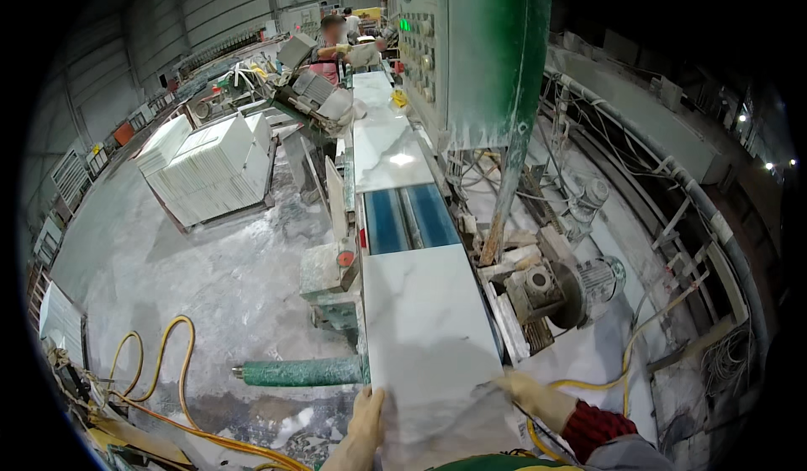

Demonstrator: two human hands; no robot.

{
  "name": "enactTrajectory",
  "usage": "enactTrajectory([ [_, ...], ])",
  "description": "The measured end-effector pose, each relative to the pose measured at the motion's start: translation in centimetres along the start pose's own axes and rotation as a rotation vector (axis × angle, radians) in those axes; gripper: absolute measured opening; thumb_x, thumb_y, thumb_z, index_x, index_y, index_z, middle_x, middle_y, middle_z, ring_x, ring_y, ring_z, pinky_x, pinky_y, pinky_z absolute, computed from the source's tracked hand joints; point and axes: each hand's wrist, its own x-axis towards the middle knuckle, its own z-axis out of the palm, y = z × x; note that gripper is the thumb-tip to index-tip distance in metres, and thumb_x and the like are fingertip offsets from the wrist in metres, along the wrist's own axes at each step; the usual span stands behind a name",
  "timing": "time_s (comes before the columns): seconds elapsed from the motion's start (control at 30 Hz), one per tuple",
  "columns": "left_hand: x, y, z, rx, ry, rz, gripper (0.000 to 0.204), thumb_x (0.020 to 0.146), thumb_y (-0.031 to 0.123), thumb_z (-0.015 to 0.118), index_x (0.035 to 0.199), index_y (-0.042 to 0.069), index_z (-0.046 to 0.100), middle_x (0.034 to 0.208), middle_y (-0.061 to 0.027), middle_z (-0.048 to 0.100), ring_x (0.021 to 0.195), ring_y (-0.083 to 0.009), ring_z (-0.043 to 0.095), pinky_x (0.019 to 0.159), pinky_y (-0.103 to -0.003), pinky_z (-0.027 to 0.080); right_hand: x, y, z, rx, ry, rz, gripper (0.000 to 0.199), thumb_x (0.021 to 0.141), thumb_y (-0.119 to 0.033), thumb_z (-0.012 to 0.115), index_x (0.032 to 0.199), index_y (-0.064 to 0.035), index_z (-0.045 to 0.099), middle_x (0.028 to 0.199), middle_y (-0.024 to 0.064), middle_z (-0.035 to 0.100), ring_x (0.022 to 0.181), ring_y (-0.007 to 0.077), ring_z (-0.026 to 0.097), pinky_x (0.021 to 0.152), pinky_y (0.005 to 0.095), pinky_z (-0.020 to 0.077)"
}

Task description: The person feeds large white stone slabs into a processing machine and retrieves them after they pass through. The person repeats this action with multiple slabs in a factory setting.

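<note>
A white marble slab (pixel 433 311) with grey veining lies flat on the conveyor in front of me. My left hand (pixel 367 416) grips its near left edge, with fingers closed at the side. At the slab's near right edge is my right hand (pixel 538 399), below a dark red checked cuff. Its fingers are closed and slightly blurred; a thin dark streak shows at their tips, and I cannot tell whether it is a held object or a vein. Beyond a gap showing the blue belt (pixel 388 221), another pale slab (pixel 391 156) lies farther along.
A green control cabinet (pixel 483 59) rises at the conveyor's right, above a motor (pixel 593 282). Left of the line are a green roller (pixel 298 372), yellow hoses (pixel 187 370) on the floor and stacked slabs (pixel 210 168). A co-worker (pixel 330 51) stands by the far end.
</note>
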Motion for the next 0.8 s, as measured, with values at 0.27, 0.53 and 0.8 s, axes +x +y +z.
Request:
enactTrajectory([
  [0.27, -1.0, -5.2, -1.2, 0.193, -0.528, -0.058, 0.054, 0.112, 0.040, 0.065, 0.141, -0.005, 0.057, 0.130, -0.0168, 0.068, 0.111, -0.0301, 0.069, 0.097, -0.049, 0.058, -5.0, 4.9, 1.2, -0.171, 0.193, 0.134, 0.037, 0.102, -0.022, 0.076, 0.136, -0.0086, 0.069, 0.125, 0.0027, 0.070, 0.106, 0.0167, 0.062, 0.096, 0.0354, 0.0512],
  [0.53, 3.3, 2.6, -0.9, -1.010, -0.044, -0.669, 0.040, 0.112, 0.035, 0.064, 0.131, -0.001, 0.062, 0.107, -0.0109, 0.069, 0.093, -0.0260, 0.066, 0.086, -0.041, 0.057, -0.3, -3.1, 2.9, 0.238, 0.385, -0.180, 0.034, 0.106, -0.032, 0.075, 0.123, -0.0042, 0.065, 0.107, 0.0101, 0.073, 0.094, 0.0226, 0.072, 0.085, 0.0392, 0.0594],
  [0.8, 3.7, 2.4, 2.1, -0.995, -0.253, -0.841, 0.037, 0.120, 0.029, 0.044, 0.116, -0.005, 0.059, 0.106, -0.0177, 0.072, 0.076, -0.0217, 0.060, 0.072, -0.039, 0.056, 1.2, -3.2, 4.5, 0.032, 0.364, -0.028, 0.065, 0.117, -0.051, 0.049, 0.126, 0.0109, 0.067, 0.114, 0.0271, 0.081, 0.082, 0.0276, 0.078, 0.073, 0.0335, 0.0648],
])
